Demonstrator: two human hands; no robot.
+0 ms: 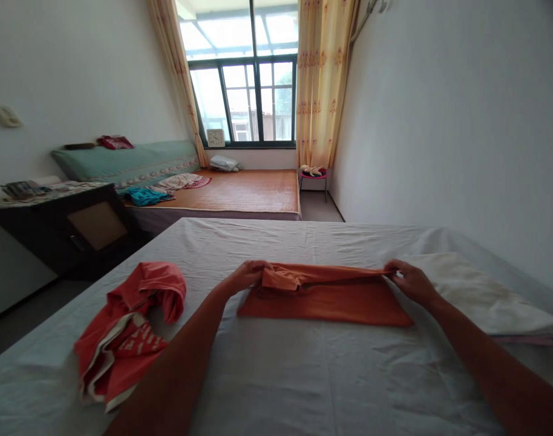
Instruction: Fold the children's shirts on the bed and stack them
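Note:
An orange shirt (335,303), partly folded into a wide flat shape, lies on the white-sheeted surface (276,375) in front of me. My left hand (249,275) pinches its far left corner beside a bunched part that looks like a collar or sleeve. At the far right corner, my right hand (406,280) grips the fabric between thumb and fingers. The far edge is stretched between both hands and slightly raised. Left of my left forearm lies a crumpled coral-red garment (135,327) with white lettering and a pale edge.
Folded white cloth (476,290) lies at the right, near the wall. Beyond the sheeted surface stands a bed with a brown mat (249,188), clothes and a pillow. A dark cabinet (54,224) is at the left, and a small stool (313,175) stands below the curtain.

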